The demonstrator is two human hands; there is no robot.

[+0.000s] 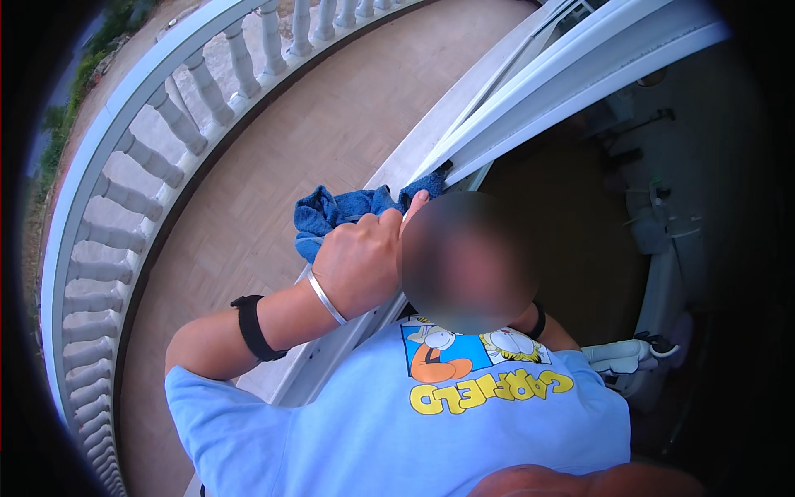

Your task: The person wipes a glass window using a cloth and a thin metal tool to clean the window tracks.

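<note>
My left hand (363,251) is curled in a fist over a blue terry cloth (317,211), gripping it at the edge of a white door or window frame (528,112). Loose folds hang out to the left of the knuckles, and another part of the cloth lies against the frame beyond. A fingertip (421,197) sticks up beside the fist; whose hand it belongs to I cannot tell. A round blur hides my right hand, leaving only the right forearm (559,335) with a black band in sight. My left wrist wears a silver bangle (326,299) and a black strap (258,328).
On the left, a balcony floor of tan tiles (248,205) runs to a curved white balustrade (133,155). A pale sill and track (428,149) cross between balcony and a dark room. White gloves or a similar pale item (621,357) hang at right.
</note>
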